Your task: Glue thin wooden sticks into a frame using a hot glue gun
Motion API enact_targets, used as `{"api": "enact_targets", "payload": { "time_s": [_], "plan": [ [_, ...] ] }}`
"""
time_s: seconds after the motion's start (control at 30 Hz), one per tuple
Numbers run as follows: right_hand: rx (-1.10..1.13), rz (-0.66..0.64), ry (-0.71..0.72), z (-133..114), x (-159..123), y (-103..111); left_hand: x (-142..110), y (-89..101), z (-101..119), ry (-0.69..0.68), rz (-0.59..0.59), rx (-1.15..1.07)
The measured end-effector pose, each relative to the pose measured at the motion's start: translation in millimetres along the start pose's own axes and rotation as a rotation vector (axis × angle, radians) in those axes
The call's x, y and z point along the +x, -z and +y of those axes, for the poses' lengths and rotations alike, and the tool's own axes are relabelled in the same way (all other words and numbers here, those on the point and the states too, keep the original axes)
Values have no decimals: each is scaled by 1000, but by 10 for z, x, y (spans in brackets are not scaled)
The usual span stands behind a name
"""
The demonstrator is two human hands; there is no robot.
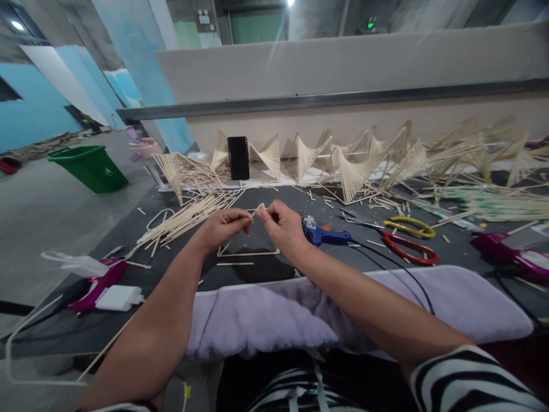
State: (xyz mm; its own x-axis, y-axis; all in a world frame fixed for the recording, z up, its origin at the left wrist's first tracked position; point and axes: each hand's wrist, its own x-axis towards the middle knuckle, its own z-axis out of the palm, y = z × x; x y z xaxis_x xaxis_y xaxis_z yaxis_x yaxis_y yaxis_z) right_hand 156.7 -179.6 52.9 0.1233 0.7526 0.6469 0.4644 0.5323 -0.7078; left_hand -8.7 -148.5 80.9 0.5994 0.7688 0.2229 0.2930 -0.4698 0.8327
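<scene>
My left hand (227, 224) and my right hand (281, 223) meet over the dark table, both in a fingertip pinch. A small pale bit of thin wooden stick shows between the fingertips; most of it is hidden. Under the hands lies a four-sided frame of thin wooden sticks (249, 253), its far side partly covered by the fingers. Just in front of it is a loose short stick (235, 264). To the right of my right hand lies a blue glue gun (328, 234) with an orange trigger.
Scissors (407, 243) with yellow and red handles lie right of the glue gun. A pile of sticks (184, 220) is at the left, a black phone (238, 158) stands behind. Twisted stick models (354, 169) line the back. Magenta power strips (100, 286) flank both sides; a lilac cloth (266, 320) covers the near edge.
</scene>
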Motion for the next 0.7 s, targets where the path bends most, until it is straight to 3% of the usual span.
{"api": "enact_targets", "payload": {
  "time_s": [0.7],
  "plan": [
    [-1,14,-2,-1,1,1,-7,-8,18,-3,13,16]
  ]
}}
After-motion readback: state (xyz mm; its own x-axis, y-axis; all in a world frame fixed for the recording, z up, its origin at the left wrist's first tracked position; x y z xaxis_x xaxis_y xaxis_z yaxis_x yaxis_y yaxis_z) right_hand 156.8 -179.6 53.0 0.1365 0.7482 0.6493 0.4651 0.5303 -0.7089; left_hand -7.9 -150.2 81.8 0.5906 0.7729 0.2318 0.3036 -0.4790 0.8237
